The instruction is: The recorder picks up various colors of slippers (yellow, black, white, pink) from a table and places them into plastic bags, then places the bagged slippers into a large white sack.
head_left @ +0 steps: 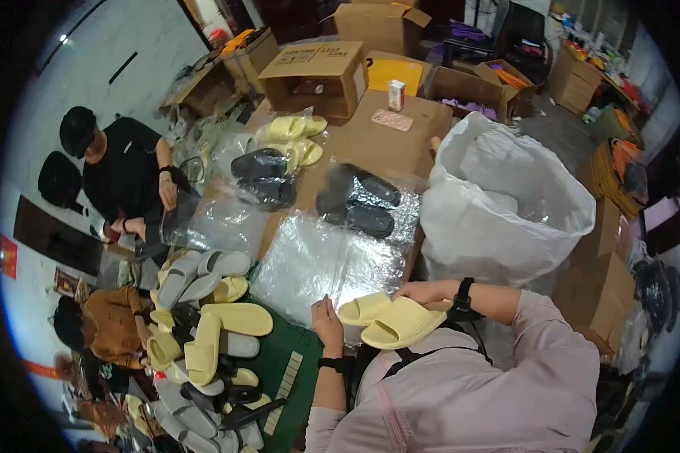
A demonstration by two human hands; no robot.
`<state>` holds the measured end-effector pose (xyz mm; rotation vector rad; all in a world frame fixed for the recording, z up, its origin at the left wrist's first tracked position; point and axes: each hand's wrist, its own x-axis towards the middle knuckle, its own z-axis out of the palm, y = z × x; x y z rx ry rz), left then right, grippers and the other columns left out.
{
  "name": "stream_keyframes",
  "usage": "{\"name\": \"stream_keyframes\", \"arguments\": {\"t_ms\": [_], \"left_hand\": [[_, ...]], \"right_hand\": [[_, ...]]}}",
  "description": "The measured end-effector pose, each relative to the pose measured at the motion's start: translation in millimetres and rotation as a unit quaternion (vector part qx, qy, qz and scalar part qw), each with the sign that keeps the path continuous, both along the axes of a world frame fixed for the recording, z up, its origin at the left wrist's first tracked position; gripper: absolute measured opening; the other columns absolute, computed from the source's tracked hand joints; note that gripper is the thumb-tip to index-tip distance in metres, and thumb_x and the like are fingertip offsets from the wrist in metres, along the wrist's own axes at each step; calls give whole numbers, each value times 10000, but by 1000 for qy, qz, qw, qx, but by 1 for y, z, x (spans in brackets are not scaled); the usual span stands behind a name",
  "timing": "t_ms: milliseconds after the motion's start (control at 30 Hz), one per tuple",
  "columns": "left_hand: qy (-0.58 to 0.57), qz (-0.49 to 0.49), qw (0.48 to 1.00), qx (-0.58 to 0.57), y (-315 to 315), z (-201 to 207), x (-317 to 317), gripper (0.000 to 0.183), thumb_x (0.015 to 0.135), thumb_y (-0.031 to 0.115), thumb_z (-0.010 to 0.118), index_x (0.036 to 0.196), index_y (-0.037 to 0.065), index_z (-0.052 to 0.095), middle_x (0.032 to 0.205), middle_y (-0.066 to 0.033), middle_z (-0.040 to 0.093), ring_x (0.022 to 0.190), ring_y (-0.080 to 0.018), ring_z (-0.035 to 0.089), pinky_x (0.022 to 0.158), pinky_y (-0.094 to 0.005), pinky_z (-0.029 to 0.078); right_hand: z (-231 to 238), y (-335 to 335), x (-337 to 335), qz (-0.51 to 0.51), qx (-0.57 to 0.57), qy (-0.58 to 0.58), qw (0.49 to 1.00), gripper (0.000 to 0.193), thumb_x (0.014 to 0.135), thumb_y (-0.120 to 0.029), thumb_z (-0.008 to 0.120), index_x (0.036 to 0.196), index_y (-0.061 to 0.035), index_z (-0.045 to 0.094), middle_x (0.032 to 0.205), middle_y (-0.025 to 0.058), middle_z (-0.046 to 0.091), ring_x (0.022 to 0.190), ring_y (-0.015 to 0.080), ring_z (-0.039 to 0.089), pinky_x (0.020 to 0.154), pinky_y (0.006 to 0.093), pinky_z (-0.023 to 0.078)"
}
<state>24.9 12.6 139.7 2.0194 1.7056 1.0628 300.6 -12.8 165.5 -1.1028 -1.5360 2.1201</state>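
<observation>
Main risk: losing the pair of pale yellow slides. The right hand has both at once, at the near edge of the tabletop, in front of the wearer's torso. Its fingers are closed around them, mostly hidden behind the uppers, so I can't tell how firm the grip is. If only 1 slide is well held, the other could slip out and drop into the lap or to the floor.

Risk 2: the clear plastic bag. Left hand has its fingers pinched narrow on the near edge. Film looks thin and slick; a hard pull could tear it, a light one could let it slide away. Can't tell if the mouth is open. A sole catching the rim would likely crumple it.

Risk 3: the bagged black slides lie right by the far end of the film; dragging it could shift them.

Looks: 2 matching slides, side by side, slightly overlapping. Matte, pale yellow, wide ribbed band, thick sole, open toe. No dirt or damage visible at this size.
</observation>
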Motion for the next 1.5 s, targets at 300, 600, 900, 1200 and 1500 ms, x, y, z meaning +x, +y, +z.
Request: {"name": "stream_keyframes", "arguments": {"t_ms": [300,600,900,1200,1500], "left_hand": [[115,-40,988,-93,-16,3,-13,268,891,189,536,1107,66,634,1078,-186,571,987,-343,535,833,-421,434],[235,-79,943,-223,-33,-53,-25,372,850,349,544,1150,142,619,1381,-244,332,1121,-384,434,923,-468,374],[349,-101,887,-284,-13,-65,-45,357,804,172,578,1129,24,549,1215,-197,494,958,-343,514,816,-423,423],[356,-117,920,-117,-30,-57,-38,421,814,318,590,1169,96,553,1199,-194,517,1055,-356,497,903,-458,387],[311,44,949,-2,-4,-9,-32,180,836,117,494,976,68,595,1044,-99,605,985,-268,550,900,-437,385]], "right_hand": [[11,17,-6,-4,132,-67,989,194,852,-107,565,1004,8,600,898,79,662,813,114,566,738,291,451],[10,2,11,-40,-14,26,999,248,880,-128,568,1097,-16,611,991,10,641,881,77,549,781,257,452],[12,2,4,1,-75,7,997,241,855,-93,603,1085,-23,624,981,-18,634,869,51,541,758,230,450],[6,0,5,-22,-70,0,997,229,857,-102,593,1065,-14,632,970,-14,640,858,57,547,762,238,452],[-1,7,4,12,-51,8,999,237,840,-103,625,1056,-6,634,959,-17,642,844,54,545,752,235,458]]}}
